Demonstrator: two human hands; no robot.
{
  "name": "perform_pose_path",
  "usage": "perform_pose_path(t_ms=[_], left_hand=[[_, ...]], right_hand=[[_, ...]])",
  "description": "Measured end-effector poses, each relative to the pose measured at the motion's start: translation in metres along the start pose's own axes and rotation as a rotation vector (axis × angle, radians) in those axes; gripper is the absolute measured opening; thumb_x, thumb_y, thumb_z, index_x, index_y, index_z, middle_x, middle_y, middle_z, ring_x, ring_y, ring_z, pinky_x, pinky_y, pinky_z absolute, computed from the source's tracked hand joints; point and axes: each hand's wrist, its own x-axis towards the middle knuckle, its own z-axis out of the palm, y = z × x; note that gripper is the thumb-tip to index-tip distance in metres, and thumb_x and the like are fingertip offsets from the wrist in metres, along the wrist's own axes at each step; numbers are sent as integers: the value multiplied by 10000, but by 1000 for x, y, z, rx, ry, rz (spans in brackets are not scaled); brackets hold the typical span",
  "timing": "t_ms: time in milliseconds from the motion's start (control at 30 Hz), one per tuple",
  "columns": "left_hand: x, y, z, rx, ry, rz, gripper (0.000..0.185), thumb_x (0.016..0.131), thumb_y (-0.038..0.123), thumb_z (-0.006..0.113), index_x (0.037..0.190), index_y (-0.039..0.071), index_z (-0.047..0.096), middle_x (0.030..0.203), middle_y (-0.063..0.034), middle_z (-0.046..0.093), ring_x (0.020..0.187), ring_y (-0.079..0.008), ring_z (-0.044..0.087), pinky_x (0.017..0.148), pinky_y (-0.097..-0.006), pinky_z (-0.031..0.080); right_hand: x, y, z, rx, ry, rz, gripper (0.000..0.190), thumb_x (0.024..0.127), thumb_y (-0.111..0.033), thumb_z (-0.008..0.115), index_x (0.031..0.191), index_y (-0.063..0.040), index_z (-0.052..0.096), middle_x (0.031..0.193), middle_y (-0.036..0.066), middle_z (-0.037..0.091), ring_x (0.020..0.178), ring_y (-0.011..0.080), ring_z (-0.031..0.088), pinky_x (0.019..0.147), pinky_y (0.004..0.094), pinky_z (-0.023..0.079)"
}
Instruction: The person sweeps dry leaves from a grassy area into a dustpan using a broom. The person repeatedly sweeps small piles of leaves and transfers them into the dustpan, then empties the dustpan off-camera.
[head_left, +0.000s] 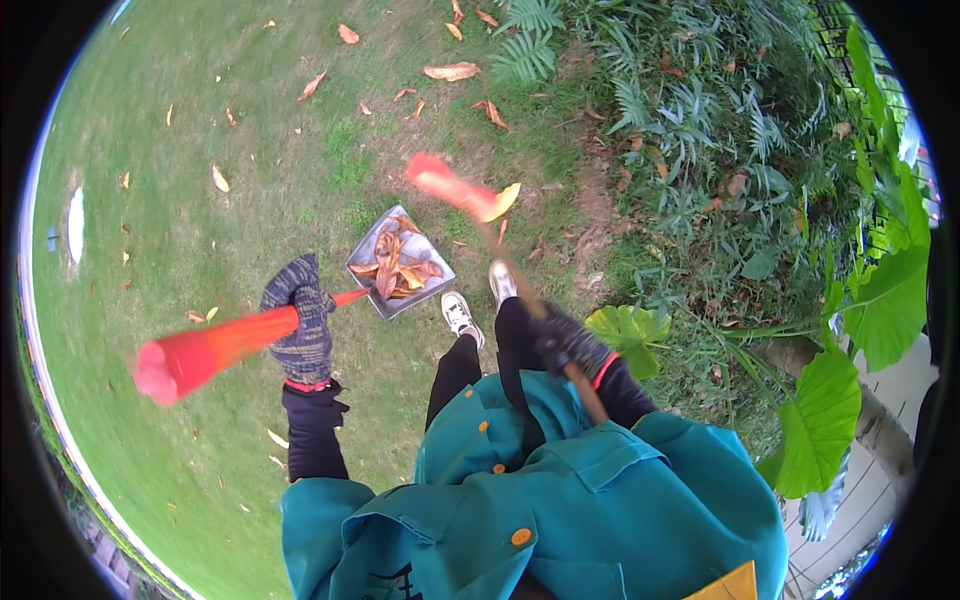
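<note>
My left hand (302, 319), in a grey knitted glove, grips the red-orange handle (225, 349) of a long-handled metal dustpan (412, 301). Several dry brown leaves (390, 266) lie in the pan, which is on the grass ahead of my feet. In a dark glove, my right hand (570, 341) is closed around a brown wooden pole (517, 277). The pole's far end carries a blurred red head (450, 185), whose exact kind I cannot tell. A yellow leaf (508, 201) shows right beside that head; whether they touch is unclear.
Fallen leaves (451, 71) are scattered over the lawn (247, 112). Ferns and low plants (697, 127) border it on the right, with large-leaved plants (817, 420) nearer me. Paving (847, 517) shows at lower right. My shoes (459, 313) stand close to the dustpan.
</note>
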Motion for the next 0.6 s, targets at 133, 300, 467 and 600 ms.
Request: perform_pose_path(t_ms=[133, 300, 467, 600], left_hand=[[-12, -13, 7, 0, 106, -95, 246, 799, 47, 543, 1041, 8, 546, 1023, -160, 596, 655, -171, 569, 538, -310, 498], [-11, -12, 31, 3, 58, 18, 220, 799, 37, 545, 1019, 26, 557, 980, -149, 599, 653, -169, 565, 507, -331, 494], [21, 3, 55, 50, 85, -51, 230, 802, 31, 523, 1028, 13, 561, 920, -116, 599, 585, -156, 544, 516, -318, 489], [39, 11, 50, 83, 41, 10, 243, 814, 83, 565, 1045, 9, 556, 916, -110, 599, 584, -157, 542, 513, -320, 490]], right_hand=[[7, -59, -49, 92, 164, 29, 233, 879, -345, 530, 789, -132, 501, 492, -19, 385, 351, 120, 351, 338, 262, 302], [69, -42, -75, 788, -325, 288, 408, 911, -393, 448, 574, -170, 396, 436, -60, 347, 370, 101, 347, 419, 290, 333], [57, -20, -18, 684, -446, 605, 436, 898, -429, 462, 569, -149, 412, 441, -49, 372, 356, 85, 364, 421, 269, 347], [30, -59, -9, 583, -411, 464, 439, 896, -434, 463, 568, -146, 413, 439, -48, 374, 354, 83, 365, 420, 266, 348]])
